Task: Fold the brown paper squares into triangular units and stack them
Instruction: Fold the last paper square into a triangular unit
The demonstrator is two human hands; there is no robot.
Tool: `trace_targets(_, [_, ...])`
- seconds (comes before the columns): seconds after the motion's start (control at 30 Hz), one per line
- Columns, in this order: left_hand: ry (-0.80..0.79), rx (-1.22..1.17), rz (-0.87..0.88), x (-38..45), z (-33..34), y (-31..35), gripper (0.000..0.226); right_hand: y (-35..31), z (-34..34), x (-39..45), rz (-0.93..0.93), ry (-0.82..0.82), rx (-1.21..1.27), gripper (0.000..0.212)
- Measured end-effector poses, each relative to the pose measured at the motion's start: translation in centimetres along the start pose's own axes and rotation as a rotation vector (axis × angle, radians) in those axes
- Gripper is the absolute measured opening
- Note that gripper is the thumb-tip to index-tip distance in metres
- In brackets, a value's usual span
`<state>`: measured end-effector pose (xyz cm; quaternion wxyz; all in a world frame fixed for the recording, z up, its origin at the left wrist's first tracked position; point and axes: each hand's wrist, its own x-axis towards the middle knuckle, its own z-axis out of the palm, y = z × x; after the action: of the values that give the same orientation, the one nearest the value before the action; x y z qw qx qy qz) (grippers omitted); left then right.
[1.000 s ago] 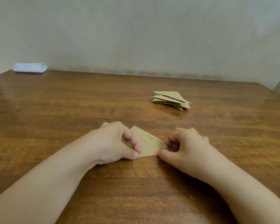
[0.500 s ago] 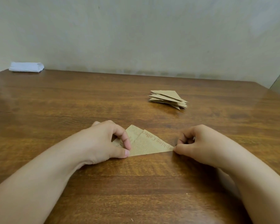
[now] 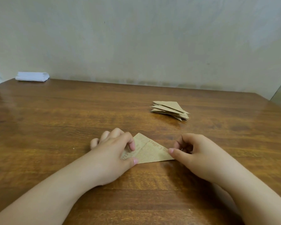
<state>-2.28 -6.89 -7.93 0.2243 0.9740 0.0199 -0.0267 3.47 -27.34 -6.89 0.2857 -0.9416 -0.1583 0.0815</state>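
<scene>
A brown printed paper [image 3: 150,153], folded into a flat triangle, lies on the wooden table [image 3: 68,117] in front of me. My left hand [image 3: 113,151] covers its left part, with curled fingers; thumb and index fingertip pinch the paper near the bottom fold. My right hand [image 3: 196,153] holds the right corner: the thumb tip lies on the paper and the other fingers are curled behind it. A stack of folded brown triangles [image 3: 169,109] sits further back to the right, apart from both hands.
A folded white cloth [image 3: 32,76] lies at the table's far left corner against the pale wall [image 3: 136,46]. The table's right edge runs near the right side of the view.
My right hand slid rightward along the bottom fold, uncovering more of the triangle, and now its thumb lies on the right corner. My left hand stayed on the left part.
</scene>
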Motion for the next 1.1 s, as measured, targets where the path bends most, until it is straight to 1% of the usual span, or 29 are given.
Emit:
trace_targets(0.07, [0.009,-0.006,0.012,0.1,0.1,0.1,0.020,-0.1,0.3,0.1,-0.028,0.053,-0.105,0.018])
trace_targets(0.17, [0.023,-0.014,0.027,0.1,0.3,0.2,0.025,-0.4,1.1,0.1,-0.048,0.020,-0.212,0.030])
trace_targets(0.27, [0.045,-0.019,0.040,0.2,0.4,0.2,0.029,-0.7,1.5,0.1,-0.053,0.001,-0.227,0.031])
trace_targets(0.33, [0.057,-0.021,0.055,0.3,0.5,0.0,0.035,-0.9,1.4,-0.1,-0.058,0.007,-0.172,0.030])
trace_targets(0.4, [0.061,-0.023,0.058,0.6,0.5,-0.1,0.047,-1.0,1.2,-0.2,-0.062,0.034,-0.061,0.025])
trace_targets(0.47, [0.059,-0.023,0.048,0.8,0.5,-0.1,0.067,-1.0,0.9,-0.3,-0.077,0.061,0.054,0.020])
trace_targets(0.53, [0.056,-0.025,0.036,1.0,0.5,-0.1,0.084,-1.1,0.8,-0.3,-0.090,0.062,0.080,0.017])
trace_targets(0.57, [0.056,-0.026,0.035,1.0,0.5,-0.2,0.088,-1.1,0.7,-0.4,-0.088,0.063,0.054,0.017])
trace_targets(0.63, [0.047,-0.017,0.037,1.0,0.6,-0.3,0.088,-0.9,0.8,-0.4,-0.061,0.072,-0.030,0.023])
trace_targets(0.7, [0.032,0.000,0.049,0.9,0.7,-0.3,0.084,-0.9,0.8,-0.4,-0.009,0.074,-0.099,0.029])
trace_targets(0.8, [0.041,0.020,0.069,0.9,1.0,-0.2,0.078,-1.2,0.7,-0.7,0.028,0.023,-0.136,0.023])
trace_targets(0.87, [0.050,0.026,0.071,0.9,1.0,-0.1,0.075,-1.3,0.6,-0.8,0.000,-0.023,-0.130,0.021])
trace_targets(0.93, [0.060,0.027,0.068,1.0,1.1,-0.2,0.075,-1.2,0.6,-0.8,-0.038,-0.026,-0.070,0.016])
trace_targets(1.0, [0.060,0.023,0.065,1.0,1.0,-0.2,0.077,-1.1,0.2,-0.7,-0.047,0.001,0.050,0.010])
trace_targets(1.1, [0.043,0.016,0.048,0.9,0.8,0.1,0.086,-0.8,-0.3,-0.6,-0.052,0.055,0.245,0.013])
